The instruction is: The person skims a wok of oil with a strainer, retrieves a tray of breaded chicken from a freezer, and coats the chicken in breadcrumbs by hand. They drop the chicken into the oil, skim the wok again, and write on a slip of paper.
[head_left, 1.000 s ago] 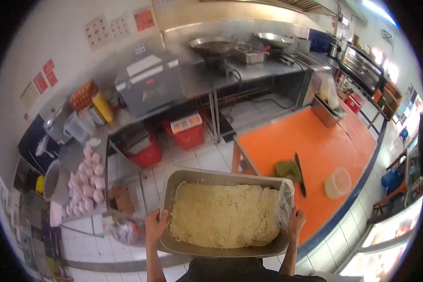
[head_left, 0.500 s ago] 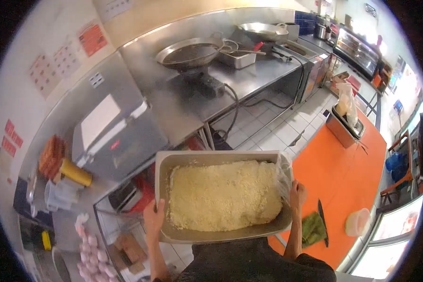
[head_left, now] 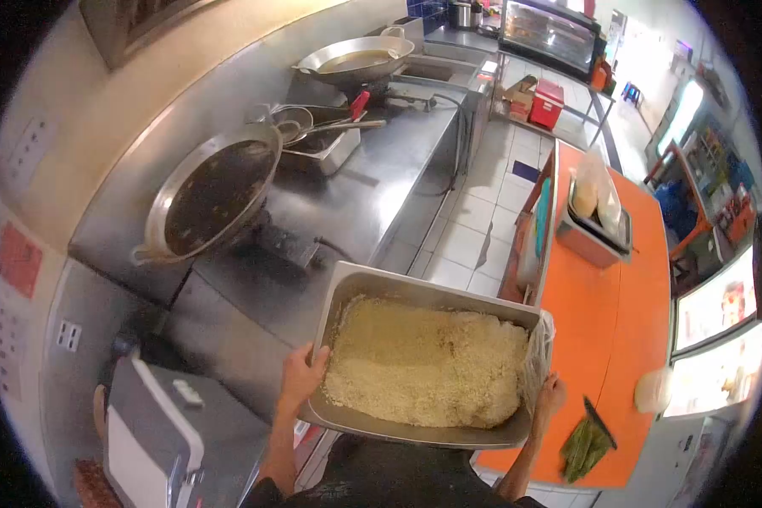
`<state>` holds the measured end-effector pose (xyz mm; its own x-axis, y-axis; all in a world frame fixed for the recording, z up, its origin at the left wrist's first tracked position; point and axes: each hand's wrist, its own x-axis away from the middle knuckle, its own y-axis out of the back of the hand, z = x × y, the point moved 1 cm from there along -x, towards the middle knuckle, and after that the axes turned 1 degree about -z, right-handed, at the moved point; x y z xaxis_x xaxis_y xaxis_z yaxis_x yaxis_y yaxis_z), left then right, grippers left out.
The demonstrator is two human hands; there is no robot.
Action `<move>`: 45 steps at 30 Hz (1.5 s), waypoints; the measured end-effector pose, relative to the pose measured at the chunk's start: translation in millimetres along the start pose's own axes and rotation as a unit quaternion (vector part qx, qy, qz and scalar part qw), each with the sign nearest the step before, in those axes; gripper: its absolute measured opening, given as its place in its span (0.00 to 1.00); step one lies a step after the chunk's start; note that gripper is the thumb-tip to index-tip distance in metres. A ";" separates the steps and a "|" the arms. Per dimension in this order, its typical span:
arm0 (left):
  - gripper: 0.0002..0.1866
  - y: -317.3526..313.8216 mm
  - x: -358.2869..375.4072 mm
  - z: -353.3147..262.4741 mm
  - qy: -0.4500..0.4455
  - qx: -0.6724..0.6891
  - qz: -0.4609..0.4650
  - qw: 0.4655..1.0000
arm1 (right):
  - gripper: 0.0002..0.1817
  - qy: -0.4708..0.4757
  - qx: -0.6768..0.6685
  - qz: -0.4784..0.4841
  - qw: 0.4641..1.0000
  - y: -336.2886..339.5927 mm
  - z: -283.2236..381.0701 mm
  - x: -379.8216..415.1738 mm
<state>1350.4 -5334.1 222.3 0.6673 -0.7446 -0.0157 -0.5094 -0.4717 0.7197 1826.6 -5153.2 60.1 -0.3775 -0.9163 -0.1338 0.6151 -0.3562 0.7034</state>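
A deep rectangular steel pan (head_left: 339, 296) is held level in front of my body, between my two hands. Pale yellow crumbs (head_left: 423, 364) cover its bottom, heaped higher at the right. Crumpled clear plastic (head_left: 540, 360) hangs over the pan's right end. My left hand (head_left: 303, 377) grips the left end, with the thumb over the rim. At the opposite end my right hand (head_left: 552, 395) is closed round the edge, its fingers partly hidden.
Along the left counter stand a wok of dark oil (head_left: 216, 195), a second wok (head_left: 356, 59) and a steel container with strainers (head_left: 330, 152). An orange table (head_left: 580, 313) at right carries a bin with bags (head_left: 597, 224), green leaves (head_left: 584, 449) and a knife (head_left: 599, 421). A grey cooler (head_left: 178, 423) is lower left.
My view has turned right, so the woks and orange table appear further left. The pan is still in both hands, and its crumbs look more uneven.
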 end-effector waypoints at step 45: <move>0.14 -305.1 -475.0 -161.7 0.383 -0.498 -0.449 0.636 | 0.11 -0.307 -0.383 0.618 0.614 -750.0 558.6 -675.5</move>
<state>1276.7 -4760.1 122.4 0.7096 0.2422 -0.6617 0.6049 0.2724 0.7483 1233.6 -4164.8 12.8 0.6603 -0.4152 0.6258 0.7508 0.3446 -0.5635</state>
